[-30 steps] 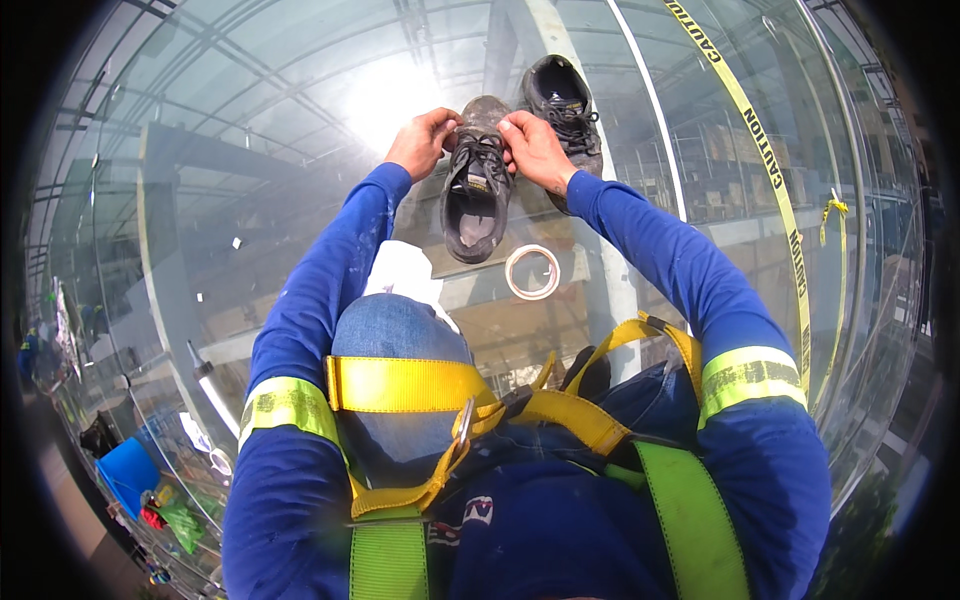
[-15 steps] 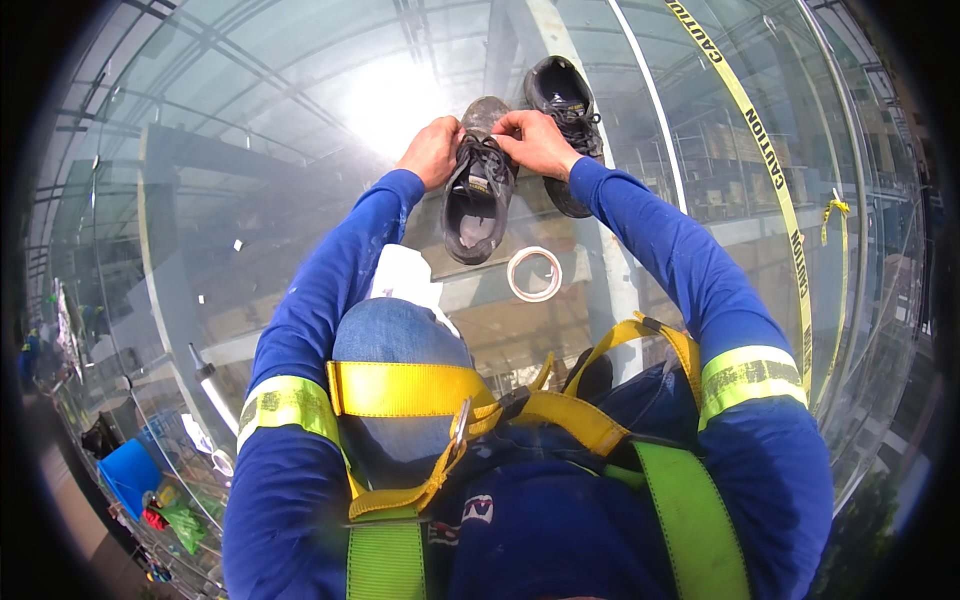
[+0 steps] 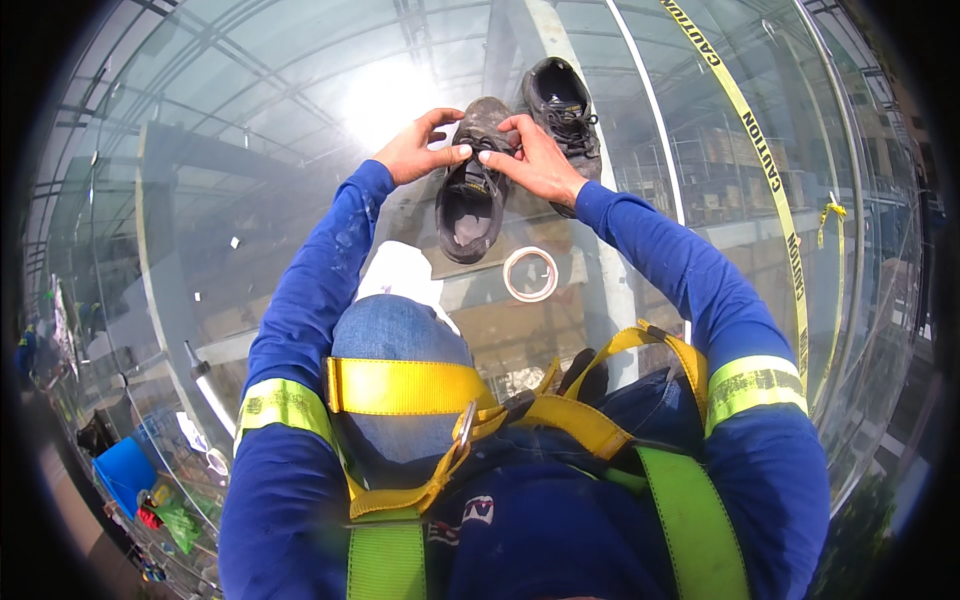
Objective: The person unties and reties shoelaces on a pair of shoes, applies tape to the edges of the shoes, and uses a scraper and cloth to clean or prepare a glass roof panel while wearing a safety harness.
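Observation:
A black lace-up shoe [image 3: 469, 217], worn and dusty at the toe, rests on the glass surface in front of me, its heel toward me. At its left side is my left hand [image 3: 420, 150], thumb and forefinger spread, the thumb tip by the laces. My right hand [image 3: 540, 165] reaches over from the other side, its thumb at the laces and its forefinger apart near the toe. Whether a lace end lies under either thumb is hard to see. A second black shoe [image 3: 560, 95] sits just to the right, partly hidden behind my right hand.
A roll of tape [image 3: 530, 293] lies near the shoe's heel. White paper [image 3: 398, 265] is beside my knee. At left are a sealant tube [image 3: 210, 385] and a blue container [image 3: 125, 475]. Yellow warning tape [image 3: 765, 160] runs along the right, near a metal rail.
Both hands have loosened from a pinch at the laces, with thumbs and forefingers now spread. My left hand has shifted slightly left, and the shoe sits a little farther left.

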The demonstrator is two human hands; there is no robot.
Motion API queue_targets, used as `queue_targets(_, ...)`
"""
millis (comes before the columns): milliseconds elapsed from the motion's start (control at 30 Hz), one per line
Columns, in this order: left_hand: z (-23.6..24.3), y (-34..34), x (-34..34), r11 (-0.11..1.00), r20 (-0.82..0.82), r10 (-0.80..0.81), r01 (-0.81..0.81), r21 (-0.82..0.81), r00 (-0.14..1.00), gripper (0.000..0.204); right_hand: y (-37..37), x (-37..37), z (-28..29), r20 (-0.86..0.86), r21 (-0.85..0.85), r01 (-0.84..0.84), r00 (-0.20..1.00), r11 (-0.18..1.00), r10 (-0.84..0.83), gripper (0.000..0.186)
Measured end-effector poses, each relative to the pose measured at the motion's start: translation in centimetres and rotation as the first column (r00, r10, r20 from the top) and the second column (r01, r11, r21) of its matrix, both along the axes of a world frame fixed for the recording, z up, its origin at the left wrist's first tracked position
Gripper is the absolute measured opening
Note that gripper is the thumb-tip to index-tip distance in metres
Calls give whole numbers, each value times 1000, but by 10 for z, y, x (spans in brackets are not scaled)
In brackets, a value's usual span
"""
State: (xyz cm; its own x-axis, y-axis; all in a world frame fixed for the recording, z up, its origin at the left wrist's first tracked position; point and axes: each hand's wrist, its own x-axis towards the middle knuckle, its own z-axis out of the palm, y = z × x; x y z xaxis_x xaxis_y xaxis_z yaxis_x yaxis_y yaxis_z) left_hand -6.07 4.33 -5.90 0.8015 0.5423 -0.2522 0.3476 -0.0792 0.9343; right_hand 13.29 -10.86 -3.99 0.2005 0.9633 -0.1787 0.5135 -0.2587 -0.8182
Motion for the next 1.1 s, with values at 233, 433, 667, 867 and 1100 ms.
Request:
queue_targets(233,-5,-29,-31,956,-225,34,34,292,974,112,-2,-4,1,91,4,-50,995,999,49,87)
queue_targets(433,-2,-34,-44,953,-207,197,-138,271,958,98,-24,12,-23,-396,-336,177,865,925,-310,65)
queue_targets(667,1,-49,-16,786,19,11,-21,618,1000,32,-13,-35,12,534,215,-211,843,954,66,68)
queue_targets(867,3,-52,1,800,106,341,-348,488,934,33,34,-23,17,452,19,-110,888,994,90,32)
queue_targets(1100,5,-38,-7,556,111,382,-324,766,917,41,62,5,-44,20,-300,234,971,925,-239,40)
